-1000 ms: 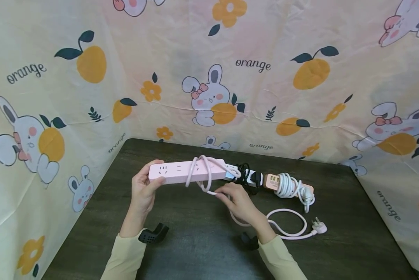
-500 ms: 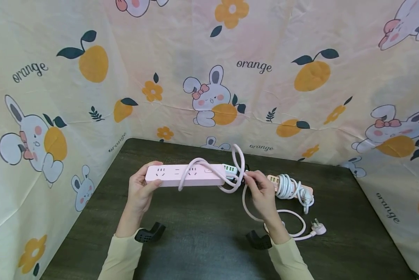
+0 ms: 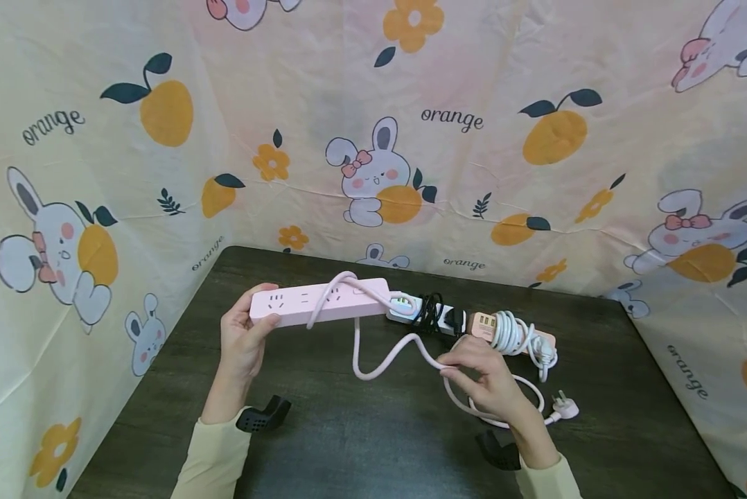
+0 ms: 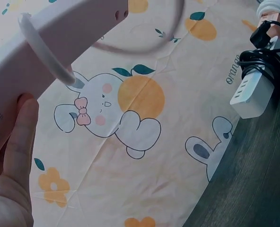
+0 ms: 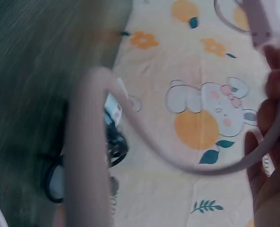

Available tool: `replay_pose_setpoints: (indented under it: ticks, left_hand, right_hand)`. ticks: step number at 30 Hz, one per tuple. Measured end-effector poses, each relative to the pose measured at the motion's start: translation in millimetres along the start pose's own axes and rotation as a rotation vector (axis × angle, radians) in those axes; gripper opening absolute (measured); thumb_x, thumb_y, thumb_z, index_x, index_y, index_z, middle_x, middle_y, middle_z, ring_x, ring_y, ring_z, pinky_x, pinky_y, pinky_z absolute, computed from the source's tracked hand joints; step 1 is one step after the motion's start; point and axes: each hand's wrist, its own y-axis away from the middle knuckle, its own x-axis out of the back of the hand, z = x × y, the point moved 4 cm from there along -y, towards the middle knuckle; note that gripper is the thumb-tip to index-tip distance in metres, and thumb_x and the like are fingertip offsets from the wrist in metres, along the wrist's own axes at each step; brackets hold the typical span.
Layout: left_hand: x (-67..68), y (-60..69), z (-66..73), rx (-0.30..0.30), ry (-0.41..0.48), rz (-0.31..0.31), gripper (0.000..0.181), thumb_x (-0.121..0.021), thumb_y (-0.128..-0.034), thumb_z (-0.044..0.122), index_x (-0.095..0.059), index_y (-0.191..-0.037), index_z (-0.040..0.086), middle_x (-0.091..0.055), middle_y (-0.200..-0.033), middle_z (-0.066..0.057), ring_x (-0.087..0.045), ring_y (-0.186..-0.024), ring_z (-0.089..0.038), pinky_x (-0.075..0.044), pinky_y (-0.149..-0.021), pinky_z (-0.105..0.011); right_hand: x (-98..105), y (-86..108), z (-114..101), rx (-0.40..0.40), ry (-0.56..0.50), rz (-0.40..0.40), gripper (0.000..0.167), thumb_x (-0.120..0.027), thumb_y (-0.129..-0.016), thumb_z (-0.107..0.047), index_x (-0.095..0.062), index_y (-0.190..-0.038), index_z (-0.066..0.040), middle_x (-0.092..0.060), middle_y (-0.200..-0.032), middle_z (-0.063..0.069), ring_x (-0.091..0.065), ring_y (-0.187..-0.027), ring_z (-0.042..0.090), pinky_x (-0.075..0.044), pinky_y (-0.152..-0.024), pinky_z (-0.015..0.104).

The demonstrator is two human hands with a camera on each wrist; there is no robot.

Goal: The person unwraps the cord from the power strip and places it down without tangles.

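Observation:
A pink power strip (image 3: 292, 305) is held up above the dark table, its left end gripped by the left hand (image 3: 242, 339) between thumb and fingers. One loop of its pale pink cord (image 3: 386, 362) goes around the strip. From under the strip the cord sags, then rises to the right hand (image 3: 488, 371), which pinches it. Past that hand the cord curls on the table to a white-pink plug (image 3: 564, 407). The left wrist view shows the strip (image 4: 59, 42) with the left hand (image 4: 17, 161) beneath it; the right wrist view shows the cord (image 5: 196, 170) near the right hand (image 5: 275, 142).
Behind the hands lie a white power strip (image 3: 405, 312) wrapped with black cord (image 3: 429, 313) and an orange one (image 3: 482, 326) wrapped with pale cord (image 3: 512, 333). The dark table (image 3: 348, 443) meets a patterned cloth (image 3: 373, 83) at its back and sides.
A loop of cord has come off around the strip's right part, leaving one loop. The right hand has moved right, then down toward the table's front, drawing the cord out. The left hand still holds the strip.

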Motion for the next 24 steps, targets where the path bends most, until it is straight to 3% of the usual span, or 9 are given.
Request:
replay_pose_setpoints:
  ticks: [3,6,8,11,15,18,21,24]
  left_hand:
    - [-1.4,1.2,0.0,0.005,0.016,-0.015,0.035,-0.057,-0.0771,-0.022,-0.063,-0.107,-0.004,-0.064,-0.1,-0.008,-0.06,-0.089,-0.013,-0.052,-0.072,-0.02]
    - [-2.2,2.7,-0.5,0.011,0.035,-0.044,0.036,-0.057,-0.0768,-0.022,-0.064,-0.106,-0.002,-0.065,-0.098,-0.007,-0.06,-0.087,-0.012,-0.052,-0.07,-0.02]
    - [-2.2,3.6,-0.8,0.013,0.039,-0.065,0.037,-0.057,-0.0764,-0.021,-0.064,-0.107,-0.002,-0.065,-0.098,-0.007,-0.06,-0.087,-0.012,-0.051,-0.069,-0.019]
    - [-1.4,5.1,-0.8,0.016,0.027,-0.091,0.038,-0.058,-0.0753,-0.021,-0.064,-0.108,-0.001,-0.064,-0.099,-0.007,-0.06,-0.087,-0.011,-0.051,-0.069,-0.019]
    - [0.5,7.0,-1.1,0.021,-0.027,-0.115,0.043,-0.057,-0.0737,-0.022,-0.064,-0.109,0.001,-0.063,-0.102,-0.006,-0.06,-0.088,-0.011,-0.052,-0.072,-0.019]
    - [2.6,7.6,-1.6,0.022,-0.063,-0.114,0.044,-0.056,-0.0733,-0.023,-0.063,-0.11,0.001,-0.063,-0.102,-0.006,-0.06,-0.088,-0.011,-0.052,-0.072,-0.019]
    - [5.9,6.9,-2.2,0.015,-0.086,-0.072,0.044,-0.054,-0.0739,-0.025,-0.063,-0.109,-0.001,-0.063,-0.101,-0.006,-0.061,-0.089,-0.011,-0.052,-0.073,-0.02]
    - [9.0,5.7,-2.2,0.0,-0.109,-0.006,0.041,-0.054,-0.0751,-0.025,-0.062,-0.109,-0.003,-0.063,-0.101,-0.006,-0.061,-0.09,-0.012,-0.052,-0.074,-0.02]
  right_hand:
    - [-3.7,2.6,7.4,-0.098,0.282,-0.041,0.01,-0.075,-0.076,-0.005,-0.071,-0.084,-0.008,-0.06,-0.07,-0.008,-0.049,-0.063,0.008,-0.038,-0.06,0.024]
    - [-3.1,4.1,17.6,-0.237,0.488,-0.001,0.01,-0.076,-0.072,0.0,-0.071,-0.079,-0.006,-0.059,-0.066,-0.005,-0.047,-0.058,0.008,-0.038,-0.055,0.024]
    - [1.4,4.3,24.7,-0.338,0.544,0.08,0.008,-0.074,-0.073,0.002,-0.07,-0.078,-0.003,-0.06,-0.066,-0.001,-0.048,-0.057,0.007,-0.039,-0.053,0.022]
    - [14.6,3.7,32.4,-0.474,0.534,0.257,0.002,-0.07,-0.078,0.003,-0.069,-0.079,0.003,-0.061,-0.064,0.005,-0.048,-0.055,0.005,-0.037,-0.048,0.014]
    - [38.6,2.7,32.2,-0.589,0.44,0.498,0.007,-0.065,-0.085,0.001,-0.069,-0.084,0.007,-0.058,-0.062,0.003,-0.043,-0.051,0.001,-0.031,-0.044,0.01]
    - [55.4,4.5,26.3,-0.603,0.333,0.647,0.012,-0.062,-0.088,0.0,-0.068,-0.089,0.009,-0.059,-0.066,-0.006,-0.041,-0.051,0.0,-0.03,-0.043,0.011]
    - [66.5,8.6,19.3,-0.486,0.083,0.753,0.014,-0.055,-0.09,0.006,-0.062,-0.091,0.018,-0.062,-0.073,-0.009,-0.043,-0.055,0.003,-0.032,-0.046,0.012]
    - [70.2,14.6,12.6,-0.271,-0.259,0.707,0.012,-0.047,-0.087,0.02,-0.058,-0.089,0.023,-0.065,-0.079,0.001,-0.045,-0.06,0.009,-0.034,-0.051,0.016]
